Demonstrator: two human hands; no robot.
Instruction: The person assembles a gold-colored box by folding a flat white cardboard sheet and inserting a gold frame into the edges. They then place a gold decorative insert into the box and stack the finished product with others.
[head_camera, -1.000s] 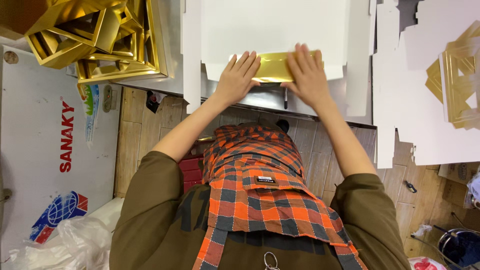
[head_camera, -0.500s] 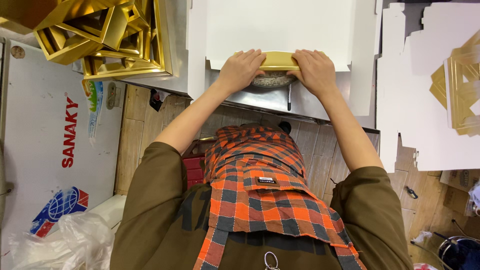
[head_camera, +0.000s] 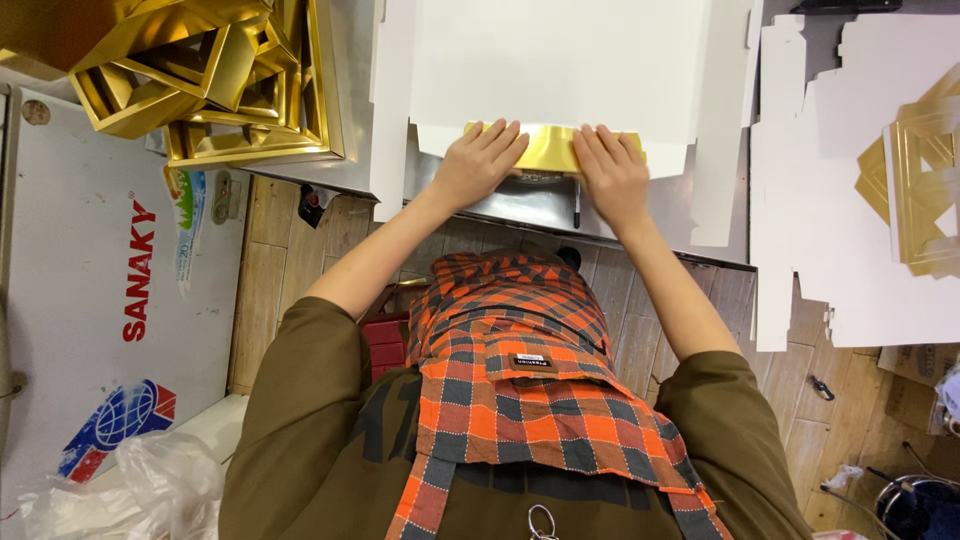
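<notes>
Flat, both hands (head_camera: 478, 163) (head_camera: 612, 172) — fingers spread — on glossy gold flap (head_camera: 548, 148) of matte white card (head_camera: 560, 60)

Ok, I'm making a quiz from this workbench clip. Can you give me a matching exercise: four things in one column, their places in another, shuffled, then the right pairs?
Things:
1. gold flap
2. stack of folded gold boxes
3. white cardboard sheet
4. clear plastic bag

Places:
A. bottom left, on the floor side
B. top left, on the bench corner
C. between the left hand and right hand
D. spread flat beyond both hands

Pairs: 1-C, 2-B, 3-D, 4-A
</notes>
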